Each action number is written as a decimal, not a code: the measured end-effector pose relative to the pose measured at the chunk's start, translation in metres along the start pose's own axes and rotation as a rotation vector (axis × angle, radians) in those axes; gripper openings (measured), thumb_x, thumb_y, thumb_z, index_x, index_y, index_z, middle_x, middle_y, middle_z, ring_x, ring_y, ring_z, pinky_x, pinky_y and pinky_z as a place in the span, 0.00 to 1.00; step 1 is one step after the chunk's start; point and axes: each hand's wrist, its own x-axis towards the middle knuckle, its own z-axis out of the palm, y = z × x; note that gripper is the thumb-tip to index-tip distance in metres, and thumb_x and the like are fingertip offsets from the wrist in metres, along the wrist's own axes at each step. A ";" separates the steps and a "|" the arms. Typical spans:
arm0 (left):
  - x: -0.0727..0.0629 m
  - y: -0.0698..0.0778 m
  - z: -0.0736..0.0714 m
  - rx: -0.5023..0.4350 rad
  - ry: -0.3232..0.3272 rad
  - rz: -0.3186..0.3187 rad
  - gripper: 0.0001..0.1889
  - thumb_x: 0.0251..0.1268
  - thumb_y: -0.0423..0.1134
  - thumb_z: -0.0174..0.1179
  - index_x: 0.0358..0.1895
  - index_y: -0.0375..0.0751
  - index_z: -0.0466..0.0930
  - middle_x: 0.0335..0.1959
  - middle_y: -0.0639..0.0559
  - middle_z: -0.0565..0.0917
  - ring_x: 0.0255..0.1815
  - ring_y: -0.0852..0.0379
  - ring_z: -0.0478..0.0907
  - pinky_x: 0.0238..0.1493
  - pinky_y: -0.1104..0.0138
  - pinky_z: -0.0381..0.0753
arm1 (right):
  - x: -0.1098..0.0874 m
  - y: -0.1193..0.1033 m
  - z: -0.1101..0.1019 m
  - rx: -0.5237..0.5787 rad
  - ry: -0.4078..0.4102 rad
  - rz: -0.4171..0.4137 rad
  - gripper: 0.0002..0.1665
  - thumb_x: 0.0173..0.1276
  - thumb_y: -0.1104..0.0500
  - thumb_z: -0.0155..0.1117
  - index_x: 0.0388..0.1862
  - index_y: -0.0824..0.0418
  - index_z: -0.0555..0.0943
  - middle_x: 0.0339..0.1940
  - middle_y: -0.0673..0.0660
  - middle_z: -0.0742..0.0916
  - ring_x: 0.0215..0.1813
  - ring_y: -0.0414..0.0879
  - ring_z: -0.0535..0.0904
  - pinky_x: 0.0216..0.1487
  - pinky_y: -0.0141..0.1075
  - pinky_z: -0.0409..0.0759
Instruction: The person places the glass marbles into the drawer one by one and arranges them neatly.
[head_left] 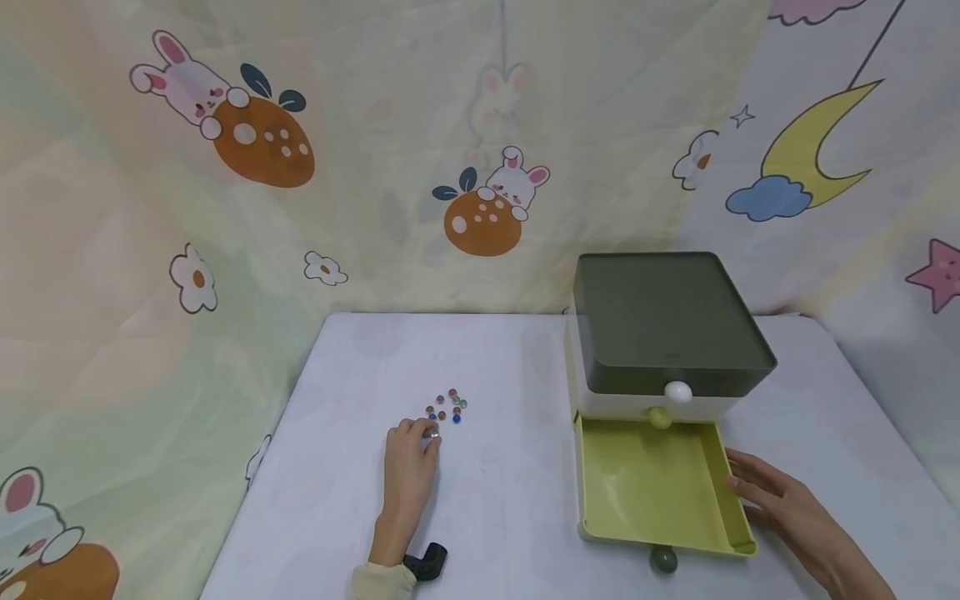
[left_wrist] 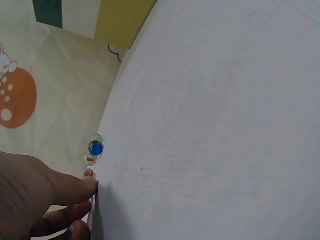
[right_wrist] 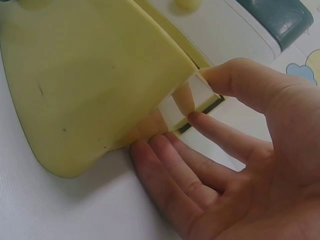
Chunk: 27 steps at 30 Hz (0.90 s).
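Note:
My left hand (head_left: 408, 467) reaches to the near edge of a small cluster of glass marbles (head_left: 457, 418), pinching a clear shiny marble (head_left: 432, 432) between thumb and fingertips. In the left wrist view the thumb (left_wrist: 75, 189) hides most of what the fingers hold, and a blue marble (left_wrist: 96, 148) sits just past it. On the right, a yellow-green drawer (head_left: 637, 487) is pulled out of a small cabinet (head_left: 667, 321). Beside its right wall is my right hand (head_left: 787, 508), fingers extended and touching the drawer's side (right_wrist: 185, 100).
The cabinet has a dark green top drawer with a white knob (head_left: 678, 392); a yellow-green knob (head_left: 659, 417) sits below it and a dark green knob (head_left: 663, 559) at the front. A white table (head_left: 510, 500) meets a printed cloth backdrop (head_left: 375, 167). A black strap (head_left: 426, 562) circles my left wrist.

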 end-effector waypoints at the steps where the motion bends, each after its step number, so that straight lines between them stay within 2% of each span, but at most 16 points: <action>1: 0.000 0.000 0.000 0.004 0.000 0.005 0.11 0.64 0.31 0.72 0.49 0.40 0.88 0.41 0.49 0.85 0.42 0.53 0.75 0.43 0.63 0.74 | 0.000 0.000 0.000 0.003 -0.002 0.000 0.56 0.80 0.35 0.55 0.87 0.64 0.42 0.86 0.74 0.50 0.84 0.72 0.52 0.74 0.53 0.75; 5: 0.000 -0.001 -0.001 0.005 0.000 0.030 0.09 0.64 0.33 0.72 0.47 0.41 0.88 0.38 0.51 0.85 0.41 0.55 0.74 0.41 0.64 0.74 | 0.001 -0.001 0.000 0.022 -0.010 0.002 0.56 0.80 0.35 0.55 0.87 0.63 0.41 0.86 0.74 0.49 0.84 0.73 0.50 0.76 0.57 0.72; 11: 0.001 -0.003 -0.003 -0.014 0.006 0.112 0.08 0.63 0.38 0.74 0.44 0.46 0.88 0.36 0.57 0.83 0.40 0.59 0.73 0.41 0.65 0.75 | 0.001 0.001 -0.001 0.003 -0.009 0.002 0.56 0.80 0.35 0.55 0.87 0.64 0.41 0.86 0.74 0.50 0.84 0.72 0.51 0.73 0.51 0.76; 14: 0.003 -0.003 -0.005 -0.100 -0.022 0.135 0.09 0.63 0.40 0.75 0.45 0.49 0.89 0.38 0.59 0.84 0.42 0.60 0.74 0.41 0.67 0.76 | 0.001 0.002 -0.002 0.000 -0.013 -0.002 0.56 0.80 0.35 0.55 0.87 0.64 0.41 0.86 0.74 0.50 0.84 0.72 0.51 0.73 0.51 0.76; 19: 0.008 0.006 -0.010 -0.277 -0.093 0.179 0.10 0.64 0.39 0.74 0.47 0.51 0.88 0.40 0.59 0.85 0.44 0.58 0.77 0.41 0.70 0.79 | 0.001 0.002 -0.002 0.021 -0.022 0.000 0.57 0.80 0.35 0.56 0.87 0.63 0.40 0.86 0.74 0.49 0.84 0.73 0.50 0.76 0.57 0.71; 25: 0.011 0.024 -0.014 -0.356 -0.164 0.194 0.10 0.65 0.40 0.73 0.48 0.55 0.88 0.44 0.59 0.86 0.50 0.58 0.79 0.45 0.69 0.81 | 0.000 0.002 -0.001 0.024 -0.024 -0.004 0.56 0.80 0.35 0.55 0.87 0.63 0.41 0.86 0.74 0.49 0.84 0.74 0.50 0.76 0.58 0.71; 27: 0.010 0.031 -0.015 -0.373 -0.187 0.202 0.10 0.65 0.40 0.73 0.48 0.54 0.88 0.45 0.58 0.86 0.51 0.55 0.79 0.46 0.68 0.81 | 0.000 0.002 -0.001 0.025 -0.026 -0.008 0.56 0.80 0.35 0.55 0.87 0.63 0.41 0.86 0.74 0.49 0.84 0.73 0.50 0.76 0.58 0.71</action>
